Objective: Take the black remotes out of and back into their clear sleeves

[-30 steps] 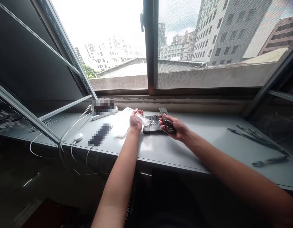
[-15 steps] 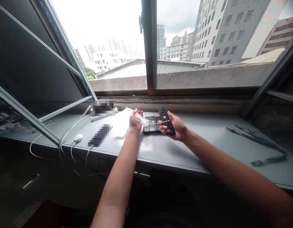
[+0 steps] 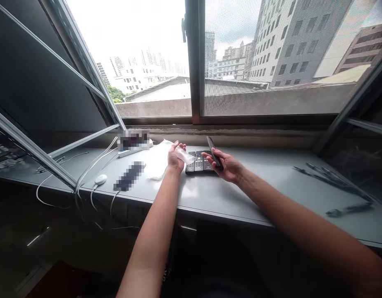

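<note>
My right hand (image 3: 228, 165) is closed round a black remote control (image 3: 215, 154), which is turned edge-on so its buttons are out of sight. Several more black remotes (image 3: 199, 162) lie side by side on the grey desk, just behind and left of that hand; the rightmost are partly covered by its fingers. In my left hand (image 3: 176, 156) a crumpled white tissue (image 3: 185, 156) is gripped, its free end hanging toward the remotes. Left of this hand, white sheets (image 3: 158, 159) that look like tissue or paper lie flat on the desk.
On the left of the desk (image 3: 253, 198) are a blurred-out phone-like object (image 3: 129, 176), a white mouse-shaped device (image 3: 100, 179), a power strip (image 3: 135, 150) and white cables. Thin dark cables (image 3: 329, 178) lie at the right. Metal frame bars (image 3: 26, 142) slant in at the left; a window stands behind.
The remote in my right hand has turned from showing its button face to standing edge-on. My left hand with the tissue has stayed almost in place.
</note>
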`<action>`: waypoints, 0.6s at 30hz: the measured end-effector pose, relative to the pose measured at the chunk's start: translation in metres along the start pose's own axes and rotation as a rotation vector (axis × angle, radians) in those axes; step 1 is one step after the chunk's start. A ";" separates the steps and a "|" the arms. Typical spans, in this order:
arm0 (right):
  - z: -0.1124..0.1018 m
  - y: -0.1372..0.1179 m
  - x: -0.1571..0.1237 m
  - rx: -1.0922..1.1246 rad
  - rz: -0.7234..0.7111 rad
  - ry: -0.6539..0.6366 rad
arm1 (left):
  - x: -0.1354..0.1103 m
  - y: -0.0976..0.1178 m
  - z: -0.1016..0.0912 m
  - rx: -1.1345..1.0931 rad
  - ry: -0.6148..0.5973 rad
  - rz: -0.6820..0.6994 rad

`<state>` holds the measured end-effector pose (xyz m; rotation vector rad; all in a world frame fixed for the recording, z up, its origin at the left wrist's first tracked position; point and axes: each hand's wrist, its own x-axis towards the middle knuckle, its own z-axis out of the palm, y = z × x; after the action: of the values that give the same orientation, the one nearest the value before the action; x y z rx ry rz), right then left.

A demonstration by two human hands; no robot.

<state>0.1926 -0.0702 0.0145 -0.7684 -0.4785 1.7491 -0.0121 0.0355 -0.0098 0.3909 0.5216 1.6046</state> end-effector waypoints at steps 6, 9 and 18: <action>-0.005 0.000 0.000 -0.032 -0.056 -0.085 | 0.000 0.001 0.001 -0.006 0.003 -0.013; -0.005 -0.002 0.001 0.009 0.017 -0.136 | 0.000 0.001 0.001 -0.010 -0.006 -0.018; -0.004 0.002 0.006 0.024 -0.049 -0.006 | -0.001 0.001 0.001 0.003 0.003 -0.020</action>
<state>0.1926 -0.0654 0.0092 -0.7289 -0.4765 1.7091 -0.0121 0.0341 -0.0086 0.3850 0.5289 1.5851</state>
